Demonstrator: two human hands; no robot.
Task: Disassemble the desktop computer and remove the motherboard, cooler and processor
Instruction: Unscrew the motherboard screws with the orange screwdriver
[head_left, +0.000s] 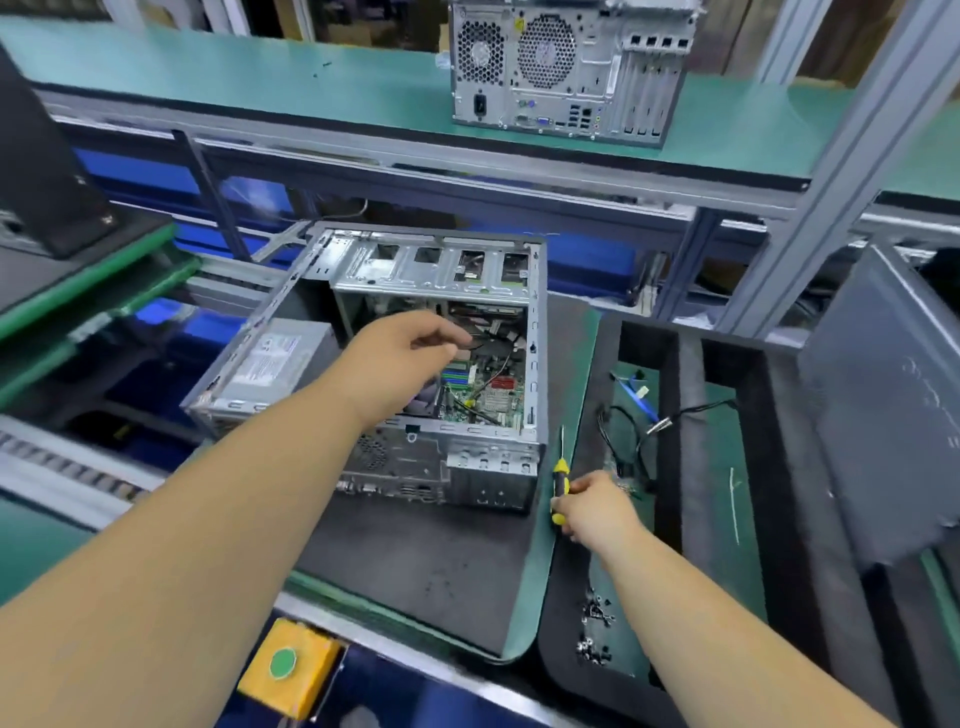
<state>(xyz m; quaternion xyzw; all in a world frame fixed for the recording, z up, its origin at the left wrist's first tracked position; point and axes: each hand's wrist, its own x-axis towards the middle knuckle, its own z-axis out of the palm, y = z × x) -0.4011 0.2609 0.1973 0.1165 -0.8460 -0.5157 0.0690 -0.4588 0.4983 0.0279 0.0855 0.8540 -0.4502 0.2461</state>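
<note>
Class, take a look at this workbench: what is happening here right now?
A person is taking apart an open desktop computer case lying on a work mat. The left hand reaches into the case above the motherboard, which is still inside. The right hand grips a yellow-handled screwdriver beside the case. Loose screws and removed cables lie to the right.
</note>
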